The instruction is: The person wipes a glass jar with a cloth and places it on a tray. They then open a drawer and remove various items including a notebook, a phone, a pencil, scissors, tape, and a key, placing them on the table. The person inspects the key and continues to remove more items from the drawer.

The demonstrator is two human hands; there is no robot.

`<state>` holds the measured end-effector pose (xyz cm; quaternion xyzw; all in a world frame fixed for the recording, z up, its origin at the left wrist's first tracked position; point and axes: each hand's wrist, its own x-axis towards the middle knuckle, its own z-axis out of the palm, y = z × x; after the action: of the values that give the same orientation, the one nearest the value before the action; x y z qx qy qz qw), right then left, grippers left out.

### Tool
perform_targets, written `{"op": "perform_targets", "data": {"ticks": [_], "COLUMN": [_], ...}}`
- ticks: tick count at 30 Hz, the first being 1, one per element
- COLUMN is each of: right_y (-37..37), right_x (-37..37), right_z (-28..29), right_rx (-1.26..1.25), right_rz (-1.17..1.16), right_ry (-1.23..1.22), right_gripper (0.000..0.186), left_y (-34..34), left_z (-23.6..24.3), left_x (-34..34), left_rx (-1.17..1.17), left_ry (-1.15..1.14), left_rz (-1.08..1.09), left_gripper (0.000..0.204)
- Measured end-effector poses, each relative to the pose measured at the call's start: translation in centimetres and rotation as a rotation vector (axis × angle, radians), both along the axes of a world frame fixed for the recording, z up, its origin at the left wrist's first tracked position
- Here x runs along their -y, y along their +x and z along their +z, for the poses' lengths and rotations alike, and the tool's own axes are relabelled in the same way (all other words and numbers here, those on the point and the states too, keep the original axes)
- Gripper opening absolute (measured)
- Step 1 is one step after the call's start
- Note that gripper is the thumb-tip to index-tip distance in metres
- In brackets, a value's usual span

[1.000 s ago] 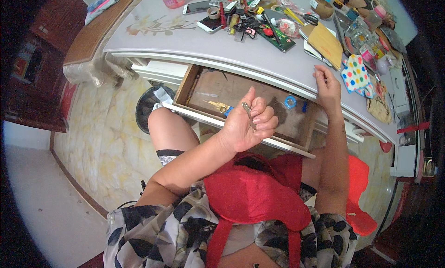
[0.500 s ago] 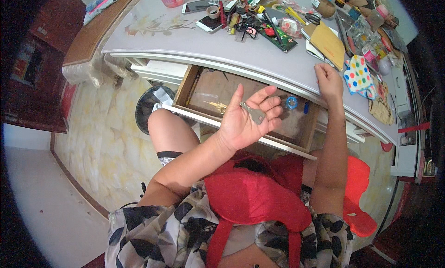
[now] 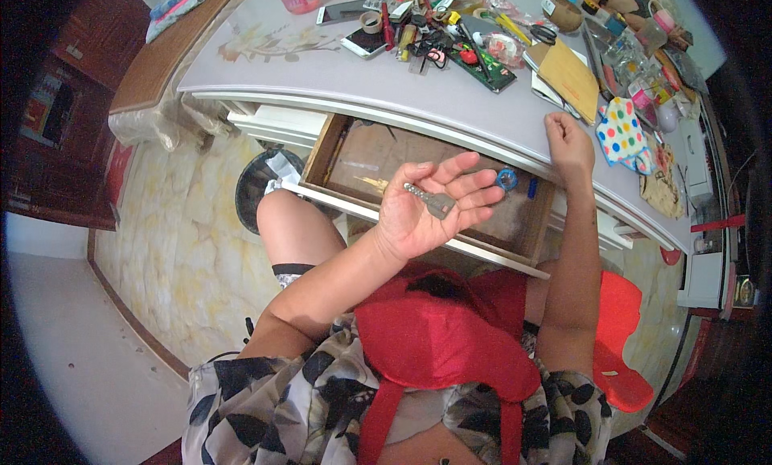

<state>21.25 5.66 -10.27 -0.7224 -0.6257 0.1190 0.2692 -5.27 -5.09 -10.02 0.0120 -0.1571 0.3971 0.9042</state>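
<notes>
My left hand (image 3: 434, 206) is palm up over the pulled-out drawer (image 3: 322, 147), fingers spread and slightly bent. A metal key (image 3: 434, 203) lies across its palm and finger bases, blade toward the thumb, head toward the fingers. My right hand (image 3: 572, 150) rests at the table's front edge, curled in a loose fist; no object shows in it. In the drawer, a gold-coloured thing (image 3: 371, 182), partly behind my left hand, lies on the left. On the right are a blue ring-shaped roll (image 3: 506, 179) and a small blue piece (image 3: 532, 188).
The pale table (image 3: 281, 71) carries a pile of small items with a phone (image 3: 363, 43), a tape roll (image 3: 370, 21) and scissors (image 3: 544, 34). Near my right hand lie a yellow envelope (image 3: 568, 77) and a dotted cloth (image 3: 621, 134). A dark bin (image 3: 249, 193) stands below left.
My left thumb has lowered from pointing up, and the hand has tilted slightly, so more of the key's blade shows. My right hand has stayed almost still.
</notes>
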Motion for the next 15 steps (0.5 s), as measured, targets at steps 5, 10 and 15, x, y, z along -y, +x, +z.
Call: {"op": "perform_targets", "data": {"ticks": [5,10,15], "right_y": [-0.29,-0.71,-0.64], "right_x": [0.46,0.89,0.92], "right_z": [0.34,0.97,0.5], "right_rx": [0.029,0.013,0.004], "right_rz": [0.05,0.054,0.059], "right_ry": [0.088,0.073,0.132], "right_gripper": [0.033,0.033,0.033], "left_y": [-0.16,-0.14,-0.43], "left_z": [0.2,-0.01,-0.58], "left_x": [0.11,0.02,-0.08], "left_rx": [0.058,0.096,0.064], "left_ry": [-0.037,-0.053,-0.063], "left_rz": [-0.058,-0.087,-0.082], "left_gripper": [0.052,0.051,0.048]}}
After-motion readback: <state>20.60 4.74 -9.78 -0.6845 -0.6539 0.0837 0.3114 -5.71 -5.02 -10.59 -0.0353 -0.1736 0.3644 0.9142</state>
